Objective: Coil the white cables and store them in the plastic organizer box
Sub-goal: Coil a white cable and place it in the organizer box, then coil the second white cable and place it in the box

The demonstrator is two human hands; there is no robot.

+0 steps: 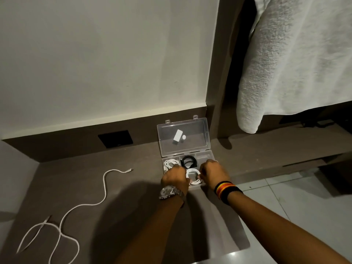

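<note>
A clear plastic organizer box [206, 154] stands open on the brown surface, its lid [198, 128] leaning back against the wall. A coiled white cable [193, 176] lies in the front middle compartment, and both hands pinch it. My left hand [175, 178] holds its left side and my right hand [212, 173] its right side. Another coiled white cable [170, 163] fills the back left compartment. A coiled black cable [188, 161] sits in the back middle one. One loose white cable [103, 189] snakes uncoiled across the surface at the left.
A white towel [285, 60] hangs at the upper right. A black wall plate [115, 138] sits low on the wall left of the box. White floor tiles [285, 199] lie beyond the surface's right edge. The lid bears a white sticker [178, 135].
</note>
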